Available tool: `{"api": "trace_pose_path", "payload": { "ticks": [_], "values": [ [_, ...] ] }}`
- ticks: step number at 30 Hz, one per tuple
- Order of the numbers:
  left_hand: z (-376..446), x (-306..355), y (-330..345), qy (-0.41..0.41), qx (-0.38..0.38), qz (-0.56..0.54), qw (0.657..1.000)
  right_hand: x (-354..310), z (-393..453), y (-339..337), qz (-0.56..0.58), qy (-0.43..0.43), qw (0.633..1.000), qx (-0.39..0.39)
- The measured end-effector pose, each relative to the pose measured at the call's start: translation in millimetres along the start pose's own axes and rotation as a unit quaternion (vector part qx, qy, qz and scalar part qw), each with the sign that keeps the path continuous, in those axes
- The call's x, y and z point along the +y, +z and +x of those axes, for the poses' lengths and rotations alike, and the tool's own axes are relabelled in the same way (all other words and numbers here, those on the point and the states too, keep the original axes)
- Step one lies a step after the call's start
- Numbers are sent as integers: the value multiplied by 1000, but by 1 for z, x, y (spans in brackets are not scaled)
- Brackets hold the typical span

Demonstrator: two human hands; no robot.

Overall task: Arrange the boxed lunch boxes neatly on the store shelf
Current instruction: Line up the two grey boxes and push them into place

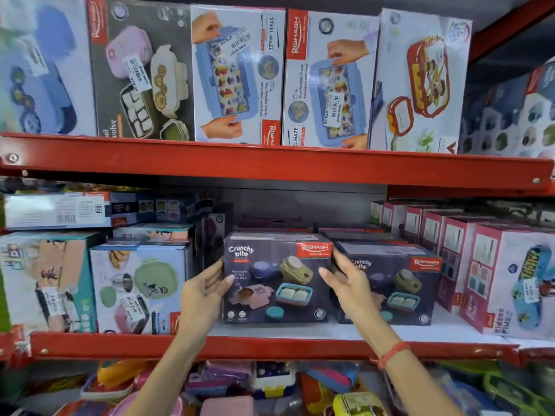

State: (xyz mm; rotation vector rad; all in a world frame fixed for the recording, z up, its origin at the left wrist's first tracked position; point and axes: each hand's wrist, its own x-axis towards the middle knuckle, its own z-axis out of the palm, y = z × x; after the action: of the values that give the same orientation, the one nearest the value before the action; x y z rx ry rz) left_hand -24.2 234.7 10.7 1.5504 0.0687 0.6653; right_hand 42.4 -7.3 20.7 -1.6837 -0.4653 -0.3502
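A dark purple "Crunchy Bite" lunch box carton (pixel 277 277) stands upright on the middle shelf (pixel 270 345), front facing me. My left hand (pixel 204 291) presses against its left side, fingers curled at the edge. My right hand (pixel 345 280) grips its right side, fingers wedged between it and a second identical carton (pixel 393 283) that stands just to its right. More dark cartons sit behind both.
Pale blue and green cartons (pixel 138 289) crowd the shelf's left; pink-edged cartons (pixel 507 277) line its right. The upper shelf (pixel 270 162) holds a row of upright lunch box cartons (pixel 237 73). Below lies a heap of loose coloured plastic lunch boxes (pixel 270 385).
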Motion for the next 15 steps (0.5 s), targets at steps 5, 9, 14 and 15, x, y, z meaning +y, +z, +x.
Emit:
{"api": "trace_pose_path", "payload": {
  "ticks": [5,9,14,15],
  "values": [
    [-11,-14,11,-14,37,5,999,20,-12,13,-10,6,999,36],
    [-20,-21,11,-12,48,23,999,24,-23,22,-38,-3,998,56],
    [-22,-27,8,-21,42,37,998,35,-30,27,-80,0,995,66],
    [-22,-28,8,-20,40,36,998,36,-32,28,-89,4,994,65]
  ]
}}
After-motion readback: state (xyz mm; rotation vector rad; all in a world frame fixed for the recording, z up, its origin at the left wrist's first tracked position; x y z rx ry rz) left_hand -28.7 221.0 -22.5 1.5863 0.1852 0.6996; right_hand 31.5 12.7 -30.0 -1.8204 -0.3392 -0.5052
